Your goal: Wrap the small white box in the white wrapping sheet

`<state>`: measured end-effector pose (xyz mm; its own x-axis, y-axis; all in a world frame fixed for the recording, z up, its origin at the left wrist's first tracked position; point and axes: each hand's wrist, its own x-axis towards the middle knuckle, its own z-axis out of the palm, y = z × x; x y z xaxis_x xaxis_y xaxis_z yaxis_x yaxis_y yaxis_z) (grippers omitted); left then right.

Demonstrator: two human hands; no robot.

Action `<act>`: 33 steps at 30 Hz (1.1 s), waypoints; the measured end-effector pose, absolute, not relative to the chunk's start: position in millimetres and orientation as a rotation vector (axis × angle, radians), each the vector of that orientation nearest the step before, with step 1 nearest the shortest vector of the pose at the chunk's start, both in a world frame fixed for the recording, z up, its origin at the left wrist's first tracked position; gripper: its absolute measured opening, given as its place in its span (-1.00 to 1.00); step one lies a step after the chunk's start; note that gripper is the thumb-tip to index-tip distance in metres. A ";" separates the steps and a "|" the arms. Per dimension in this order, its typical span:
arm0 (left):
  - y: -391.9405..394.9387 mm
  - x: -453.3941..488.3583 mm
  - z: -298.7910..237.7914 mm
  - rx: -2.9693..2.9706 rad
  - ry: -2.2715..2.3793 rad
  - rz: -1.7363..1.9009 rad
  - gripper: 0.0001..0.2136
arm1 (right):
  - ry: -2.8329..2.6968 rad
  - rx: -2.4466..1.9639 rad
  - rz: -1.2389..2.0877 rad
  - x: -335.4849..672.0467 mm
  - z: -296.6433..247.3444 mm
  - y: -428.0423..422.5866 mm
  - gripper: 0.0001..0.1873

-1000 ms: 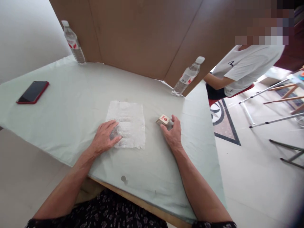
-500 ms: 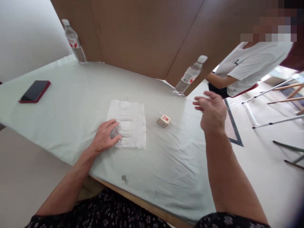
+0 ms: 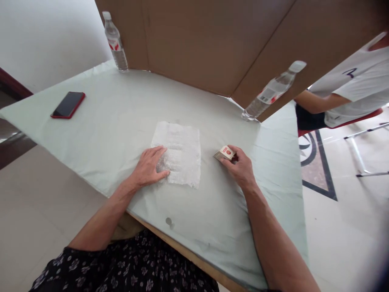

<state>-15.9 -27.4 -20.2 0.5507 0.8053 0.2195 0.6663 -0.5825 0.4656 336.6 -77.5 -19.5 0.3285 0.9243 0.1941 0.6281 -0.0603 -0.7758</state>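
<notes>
My left hand [image 3: 149, 167] lies flat on the left edge of a thin, crinkled white sheet [image 3: 185, 156], its thumb spread away from the fingers. The sheet looks slightly see-through, with a greyish patch between thumb and fingers. To the right of it, my right hand [image 3: 240, 164] grips a small cardboard box [image 3: 226, 152] from its right side, thumb in front and fingers behind. The box is cream and brown with red print. Whether it still touches the tablecloth, I cannot tell.
A pale green cloth covers the table [image 3: 115, 129]. A red-cased phone [image 3: 68, 105] lies at the left. Two water bottles [image 3: 116, 44] stand against a brown cardboard screen [image 3: 194, 44]. Beyond the screen, at the right, a person in a white shirt [image 3: 355, 77] sits.
My right hand has come down from above the table's right edge and closed on the small box. The left hand stays on the sheet. The view has shifted.
</notes>
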 end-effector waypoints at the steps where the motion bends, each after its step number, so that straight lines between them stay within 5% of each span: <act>1: -27.6 -15.6 -19.3 2.464 1.202 0.586 -0.30 | -1.417 -1.749 0.488 327.5 -13.6 -77.5 -0.40; 11: -28.2 -14.5 -17.0 2.452 1.172 0.560 -0.20 | -2.002 -1.378 0.605 216.4 0.3 -38.5 -0.42; 15: -28.4 -13.6 -15.8 2.455 1.165 0.543 -0.20 | -1.997 -1.409 0.663 220.3 -18.8 -35.0 -0.30; 33: -29.4 -15.3 -14.9 2.474 1.167 0.513 -0.22 | -1.991 -1.402 0.595 221.9 -22.8 -43.0 -0.38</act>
<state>-15.3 -29.4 -14.9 0.5937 0.7865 0.1703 0.6572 -0.5960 0.4614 221.9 -43.0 -22.8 -0.2408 0.9426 0.2315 0.6609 0.3339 -0.6721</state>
